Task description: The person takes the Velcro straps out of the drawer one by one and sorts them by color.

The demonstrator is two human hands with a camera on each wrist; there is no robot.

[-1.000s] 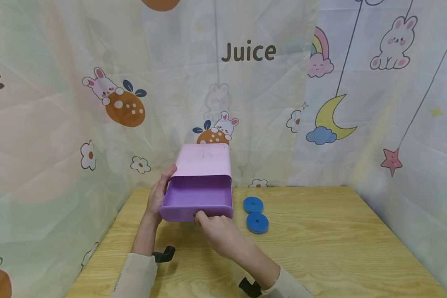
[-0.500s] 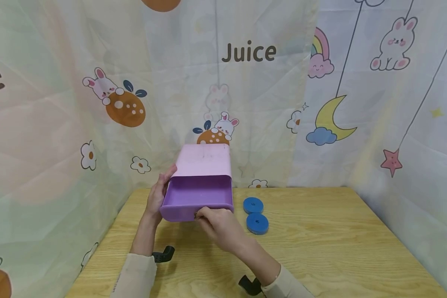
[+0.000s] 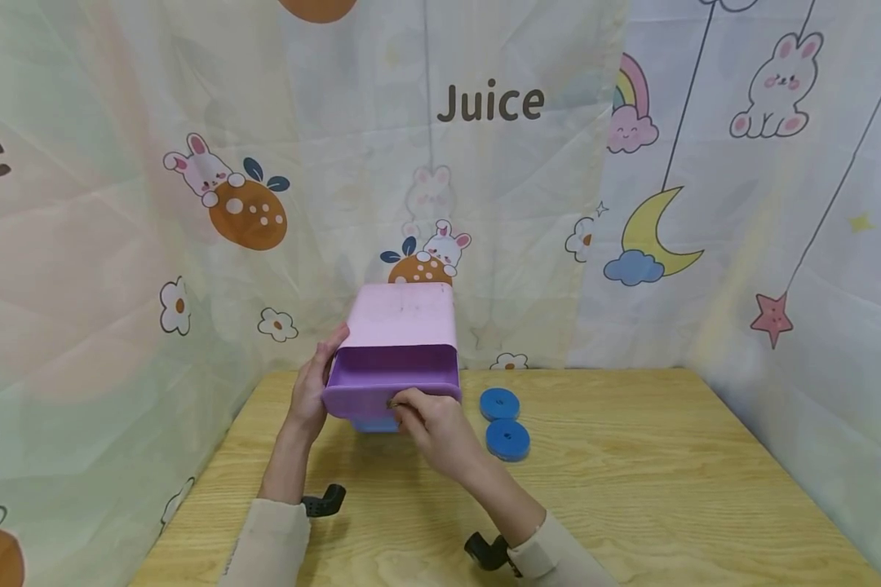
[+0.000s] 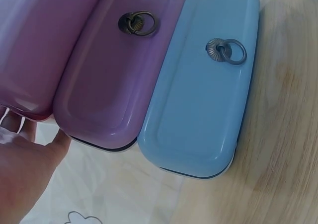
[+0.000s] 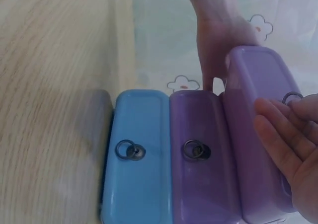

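Observation:
A small chest of drawers with a pink top [image 3: 402, 314] stands on the table. Its purple top drawer [image 3: 360, 403] is partly pulled out, and the visible inside holds nothing. My right hand [image 3: 440, 432] pinches the metal ring pull [image 5: 291, 97] on that drawer's front between thumb and fingers. Against the chest's left side rests my left hand [image 3: 311, 391], its fingers extended along the wall. Below, a second purple drawer [image 4: 109, 80] and a light blue bottom drawer [image 4: 198, 100] are closed, each with its own ring pull.
Two blue discs [image 3: 499, 404] lie on the wooden table [image 3: 631, 473] right of the chest, one nearer than the other. A printed curtain [image 3: 529, 244] hangs behind and at both sides.
The top drawer has slid partway inward, away from me, with my right hand moving along on its ring. The blue drawer now shows beneath it. My left hand stays put.

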